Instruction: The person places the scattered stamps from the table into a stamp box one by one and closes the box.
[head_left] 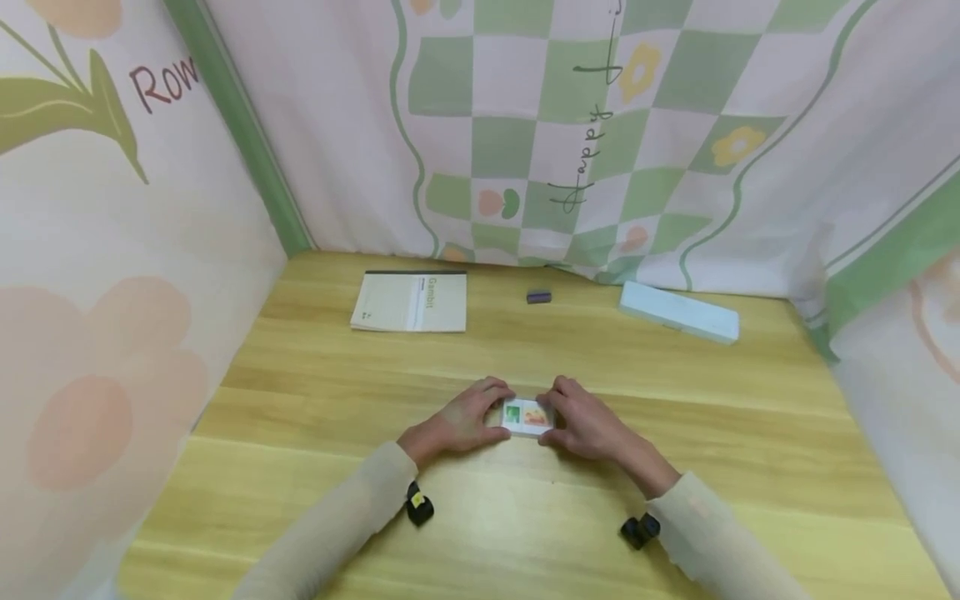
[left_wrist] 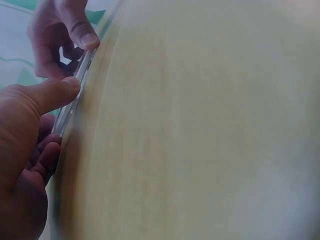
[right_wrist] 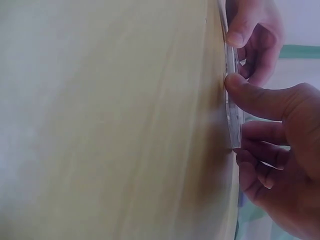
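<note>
A small flat clear plastic case [head_left: 528,416] lies at the middle of the table, its white face bearing a green picture and an orange one. My left hand [head_left: 470,417] grips its left end between thumb and fingers, while the right hand [head_left: 587,421] holds the opposite end the same way. Seen edge-on in the left wrist view, the case [left_wrist: 70,107] looks transparent and low against the wood, with the left thumb on its near edge. The right wrist view shows the case [right_wrist: 233,117] pinched by both hands; its contents cannot be made out there.
Behind the hands lie a notebook [head_left: 408,302] at the left, a small dark purple object [head_left: 538,297] in the middle, and a long pale blue case [head_left: 678,312] at the right. A patterned curtain [head_left: 517,142] hangs along the wooden table's [head_left: 525,525] back edge.
</note>
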